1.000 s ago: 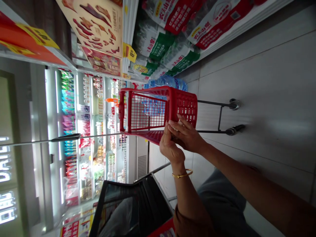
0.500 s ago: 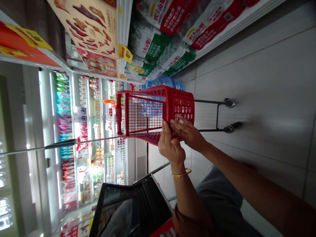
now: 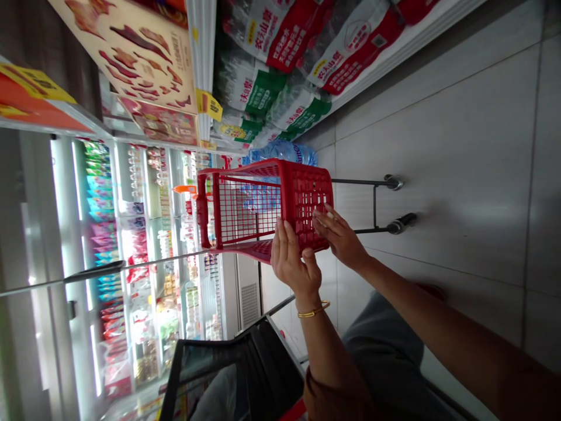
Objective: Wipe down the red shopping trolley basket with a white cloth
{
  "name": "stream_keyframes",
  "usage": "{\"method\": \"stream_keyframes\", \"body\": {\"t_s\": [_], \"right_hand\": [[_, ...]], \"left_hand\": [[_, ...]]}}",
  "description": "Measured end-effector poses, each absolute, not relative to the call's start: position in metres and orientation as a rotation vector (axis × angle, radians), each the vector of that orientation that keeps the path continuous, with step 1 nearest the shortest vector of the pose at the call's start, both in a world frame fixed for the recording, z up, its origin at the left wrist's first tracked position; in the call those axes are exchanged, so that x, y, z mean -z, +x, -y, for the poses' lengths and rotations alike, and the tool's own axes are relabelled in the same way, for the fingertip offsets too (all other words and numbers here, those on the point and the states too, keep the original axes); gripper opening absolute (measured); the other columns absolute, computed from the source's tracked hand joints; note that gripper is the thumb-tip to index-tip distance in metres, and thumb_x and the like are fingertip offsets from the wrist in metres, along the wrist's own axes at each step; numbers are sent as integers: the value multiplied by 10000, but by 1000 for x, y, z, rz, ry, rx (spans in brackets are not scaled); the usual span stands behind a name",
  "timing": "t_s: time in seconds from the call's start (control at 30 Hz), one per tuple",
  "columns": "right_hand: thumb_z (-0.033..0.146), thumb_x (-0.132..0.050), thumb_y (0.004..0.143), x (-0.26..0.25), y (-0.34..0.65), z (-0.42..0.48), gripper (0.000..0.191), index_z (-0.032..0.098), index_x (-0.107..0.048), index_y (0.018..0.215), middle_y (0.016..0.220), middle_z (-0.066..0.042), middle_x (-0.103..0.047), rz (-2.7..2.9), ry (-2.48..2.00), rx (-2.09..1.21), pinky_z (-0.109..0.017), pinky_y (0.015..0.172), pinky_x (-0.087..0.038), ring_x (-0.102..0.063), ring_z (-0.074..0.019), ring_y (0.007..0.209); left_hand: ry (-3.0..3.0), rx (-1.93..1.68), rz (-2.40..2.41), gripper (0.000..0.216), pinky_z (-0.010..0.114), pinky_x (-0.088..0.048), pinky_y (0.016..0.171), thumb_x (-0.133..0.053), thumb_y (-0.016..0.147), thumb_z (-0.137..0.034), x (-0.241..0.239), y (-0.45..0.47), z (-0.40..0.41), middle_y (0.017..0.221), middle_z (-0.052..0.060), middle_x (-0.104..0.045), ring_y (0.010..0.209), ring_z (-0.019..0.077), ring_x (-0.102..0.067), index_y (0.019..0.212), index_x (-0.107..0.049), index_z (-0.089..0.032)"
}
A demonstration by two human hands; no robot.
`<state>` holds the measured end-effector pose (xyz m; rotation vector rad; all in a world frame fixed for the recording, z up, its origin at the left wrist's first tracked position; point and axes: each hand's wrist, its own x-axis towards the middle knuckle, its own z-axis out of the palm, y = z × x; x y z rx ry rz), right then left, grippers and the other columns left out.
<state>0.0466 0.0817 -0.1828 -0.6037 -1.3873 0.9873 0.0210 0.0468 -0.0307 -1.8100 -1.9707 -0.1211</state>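
Observation:
The picture lies on its side, with the floor at the right. My left hand, with a gold bangle at the wrist, has its fingers stretched out and its thumb apart. Just to its right is my right hand, fingers extended and slightly spread. A small pale spot shows among its fingers; I cannot make out what it is. Both hands overlap the red shopping cart in the picture; whether they touch it, I cannot tell. No goods show in its mesh basket.
Packs of bottled water fill a low shelf along the top, beside boxed goods. A lit refrigerated display holds packaged food at the left. A black-framed cart stands near my legs. Tiled floor stretches right.
My hands were close together, nearly touching; now they have moved apart. The left hand's fingers have spread a little. The whole view has shifted slightly.

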Motion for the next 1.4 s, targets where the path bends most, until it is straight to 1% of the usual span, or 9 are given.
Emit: {"method": "stream_keyframes", "body": {"t_s": [0.2, 0.33, 0.43, 0.57, 0.63, 0.77, 0.93, 1.17, 1.4], "right_hand": [[163, -432, 991, 180, 48, -79, 470, 267, -425, 1450, 1463, -67, -521, 1326, -653, -1045, -530, 1158, -410, -253, -235, 1488], [187, -468, 980, 165, 54, -79, 494, 274, -405, 1463, 1450, -84, -528, 1153, -738, -1024, -544, 1133, -436, -345, -253, 1452], [211, -453, 987, 146, 55, -81, 500, 295, -381, 1474, 1464, -59, -513, 1114, -734, -1014, -539, 1162, -405, -332, -247, 1458], [293, -424, 1003, 130, 47, -85, 474, 292, -379, 1475, 1479, -33, -503, 1284, -614, -1003, -521, 1218, -324, -274, -233, 1483], [303, -412, 1007, 134, 42, -85, 469, 298, -376, 1474, 1475, -31, -508, 1324, -607, -976, -533, 1209, -334, -251, -232, 1491], [227, -412, 998, 153, 38, -83, 500, 306, -343, 1488, 1479, -41, -505, 1305, -603, -957, -548, 1168, -383, -225, -226, 1497], [208, -397, 999, 169, 39, -82, 500, 366, -360, 1472, 1486, -3, -497, 1317, -613, -1027, -551, 1177, -366, -243, -208, 1492], [182, -394, 992, 192, 37, -81, 564, 355, -270, 1515, 1504, -39, -472, 1398, -645, -898, -540, 1167, -391, -300, -235, 1471], [177, -439, 979, 213, 32, -85, 611, 355, -233, 1526, 1512, -58, -459, 1506, -562, -823, -545, 1155, -389, -257, -252, 1486]], "left_hand": [[-1744, 85, 1961, 603, 462, -336, 1142, -172, 1018, -456, 35, 22, -47, 1445, 176, -515, 1403, 250, -419, 1449, -441, -132], [-1696, 86, 1961, 559, 458, -342, 1133, -206, 1026, -405, 38, 27, -49, 1440, 189, -516, 1398, 245, -426, 1440, -449, -118], [-1657, 138, 1990, 565, 458, -360, 1118, -191, 1027, -413, 40, 33, -50, 1439, 190, -517, 1382, 248, -448, 1439, -454, -128], [-1635, 216, 2033, 607, 451, -378, 1109, -147, 1023, -449, 41, 39, -52, 1436, 181, -523, 1377, 249, -456, 1430, -470, -137], [-1634, 230, 2038, 612, 444, -377, 1112, -143, 1023, -449, 41, 41, -53, 1433, 180, -526, 1378, 247, -455, 1424, -478, -130], [-1631, 239, 2050, 606, 438, -378, 1109, -145, 1025, -438, 43, 40, -56, 1426, 178, -534, 1374, 243, -460, 1420, -481, -123], [-1626, 251, 2040, 631, 429, -399, 1093, -126, 1019, -468, 46, 36, -61, 1422, 161, -544, 1367, 238, -469, 1420, -484, -137], [-1663, 234, 2036, 626, 390, -400, 1091, -148, 1018, -463, 47, 27, -59, 1429, 161, -539, 1367, 221, -469, 1421, -479, -116], [-1717, 297, 2019, 585, 362, -409, 1087, -214, 1016, -437, 44, 12, -52, 1417, 158, -552, 1352, 205, -487, 1381, -518, -96]]}}
